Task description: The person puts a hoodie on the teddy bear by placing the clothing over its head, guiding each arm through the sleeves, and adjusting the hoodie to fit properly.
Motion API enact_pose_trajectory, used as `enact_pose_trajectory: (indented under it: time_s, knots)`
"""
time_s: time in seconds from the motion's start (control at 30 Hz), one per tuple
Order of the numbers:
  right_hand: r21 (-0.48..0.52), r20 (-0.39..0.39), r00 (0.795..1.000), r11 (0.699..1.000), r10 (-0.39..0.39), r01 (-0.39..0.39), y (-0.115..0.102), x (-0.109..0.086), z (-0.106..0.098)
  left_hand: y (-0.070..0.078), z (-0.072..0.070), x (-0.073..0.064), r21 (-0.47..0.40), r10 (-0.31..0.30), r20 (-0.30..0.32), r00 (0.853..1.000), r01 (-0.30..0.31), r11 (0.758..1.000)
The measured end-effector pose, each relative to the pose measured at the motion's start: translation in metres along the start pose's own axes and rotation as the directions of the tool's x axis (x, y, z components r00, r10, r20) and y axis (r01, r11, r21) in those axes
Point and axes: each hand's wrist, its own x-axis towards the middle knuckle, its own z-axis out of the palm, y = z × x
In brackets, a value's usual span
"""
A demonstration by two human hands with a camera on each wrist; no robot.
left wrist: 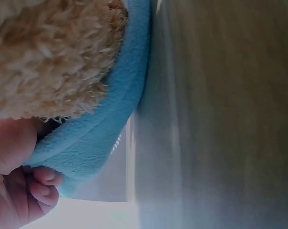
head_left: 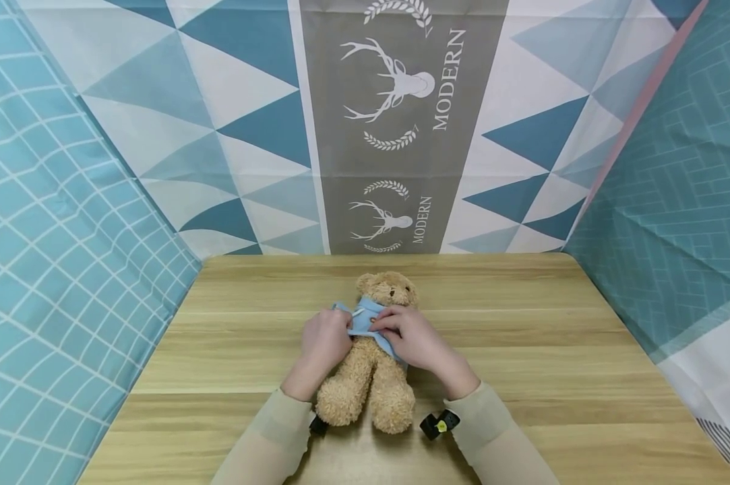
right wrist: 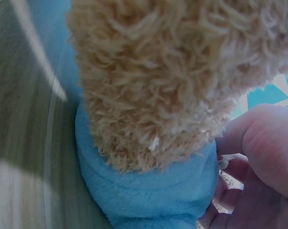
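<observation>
A curly tan teddy bear (head_left: pixel 391 407) lies on its back on the wooden table, head away from me and legs toward me. It wears a light blue fleece jacket (head_left: pixel 362 326) with a small brown button on the front. My left hand (head_left: pixel 328 335) grips the jacket's edge at the bear's left-hand side in the head view. In the left wrist view, thumb and curled fingers (left wrist: pixel 45 193) hold the blue cloth. My right hand (head_left: pixel 418 340) pinches the jacket's front close by the button. Its thumb (right wrist: pixel 272 143) sits at the cloth edge in the right wrist view.
The wood-grain table (head_left: pixel 237 337) spreads out on both sides of the bear. Behind it hangs a patterned cloth (head_left: pixel 249 135) with triangles and deer heads. Blue-checked cloth (head_left: pixel 49 236) borders the left, teal cloth (head_left: pixel 686 202) the right. A dark wrist device (head_left: pixel 440 424) is by the right sleeve.
</observation>
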Motion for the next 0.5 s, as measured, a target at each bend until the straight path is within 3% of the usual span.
enact_pose_trajectory:
  time_s: [0.1, 0.17, 0.23, 0.3, 0.37, 0.43, 0.5]
  knots:
    - [-0.002, 0.005, 1.000, 1.000, 0.001, -0.001, -0.001, 0.001, 0.000, -0.003, 0.003, 0.002, 0.019, 0.004, -0.028, 1.000, -0.004, 1.000]
    - [-0.002, 0.015, 1.000, 1.000, 0.000, 0.000, -0.001, 0.002, 0.001, -0.008, 0.003, 0.003, 0.009, 0.016, -0.014, 1.000, -0.016, 1.000]
    - [0.006, 0.021, 1.000, 1.000, -0.003, 0.003, -0.001, 0.003, 0.002, -0.014, -0.001, 0.004, -0.047, 0.045, 0.036, 0.998, -0.043, 0.998]
    - [0.020, 0.021, 1.000, 1.000, -0.011, 0.011, -0.001, 0.002, 0.002, -0.023, -0.009, 0.005, -0.175, 0.099, 0.130, 0.987, -0.076, 0.982]
    - [0.027, 0.014, 1.000, 0.999, -0.024, 0.023, 0.001, 0.001, 0.002, -0.032, -0.021, 0.006, -0.339, 0.153, 0.221, 0.963, -0.071, 0.938]
    - [0.031, 0.007, 0.999, 0.999, -0.033, 0.033, 0.003, 0.000, 0.002, -0.041, -0.033, 0.006, -0.478, 0.176, 0.263, 0.949, -0.031, 0.878]
    - [0.033, 0.006, 0.999, 0.999, -0.036, 0.036, 0.004, -0.001, 0.001, -0.051, -0.043, 0.007, -0.565, 0.143, 0.242, 0.960, 0.020, 0.825]
